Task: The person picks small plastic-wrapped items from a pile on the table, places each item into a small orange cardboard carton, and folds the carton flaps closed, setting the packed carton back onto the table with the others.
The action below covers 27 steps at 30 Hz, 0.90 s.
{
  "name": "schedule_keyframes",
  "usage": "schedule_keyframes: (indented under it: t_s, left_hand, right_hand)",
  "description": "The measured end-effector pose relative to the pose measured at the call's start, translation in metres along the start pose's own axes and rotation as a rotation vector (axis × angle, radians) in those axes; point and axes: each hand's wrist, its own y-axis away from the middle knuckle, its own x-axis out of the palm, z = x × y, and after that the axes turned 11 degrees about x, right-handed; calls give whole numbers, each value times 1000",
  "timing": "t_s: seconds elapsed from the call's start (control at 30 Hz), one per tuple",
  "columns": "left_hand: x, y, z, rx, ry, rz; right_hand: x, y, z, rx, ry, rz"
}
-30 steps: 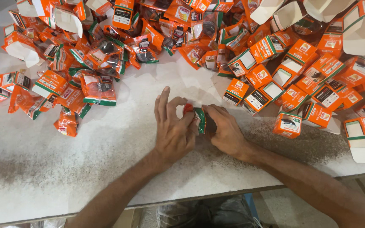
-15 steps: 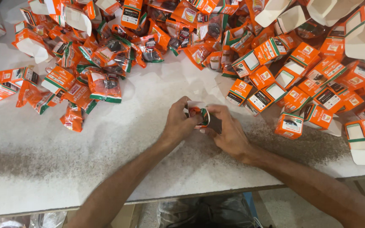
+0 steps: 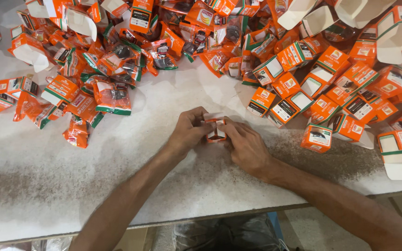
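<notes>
Left hand [image 3: 189, 132]: fingers curled around the left side of a small orange box [image 3: 216, 129], gripping it.
Right hand [image 3: 247, 146]: fingers closed on the right side of the same box, thumb near its top flap.
Box: held between both hands, just above the table [image 3: 164, 186], in the middle, close to the front edge. Its white flap at the top looks open; the inside is hard to see.
Left pile: orange pouches [image 3: 112, 95] with dark parts inside, lying loose at the far left of the table.
Right pile: closed boxes [image 3: 319, 137] and open boxes [image 3: 396, 148], many of them, near the right hand.
Step in hand: I judge the box is being packed or closed, with both hands working on the flap.
Next move: it seems to call for a firm hold by one hand while the other presses the flap in straight, so the card does not bend.
</notes>
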Motion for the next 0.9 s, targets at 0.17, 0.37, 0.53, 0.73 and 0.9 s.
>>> schedule_keyframes:
  t_s: [0.17,0.37,0.53,0.73,0.9]
  left_hand:
    - [12,22,-7,560,-324,7]
    - [-2,32,-18,843,-696,213]
    - [-3,28,-10,793,-538,154]
    - [-1,30,-8,806,-583,127]
    - [-6,33,-17,911,-654,238]
  right_hand:
    - [-2,-2,0,141,-31,75]
    - [3,0,-7,239,-152,83]
    - [4,-2,-9,235,-135,108]
    - [1,-3,-5,150,-119,91]
    - [-1,-1,-1,87,-75,50]
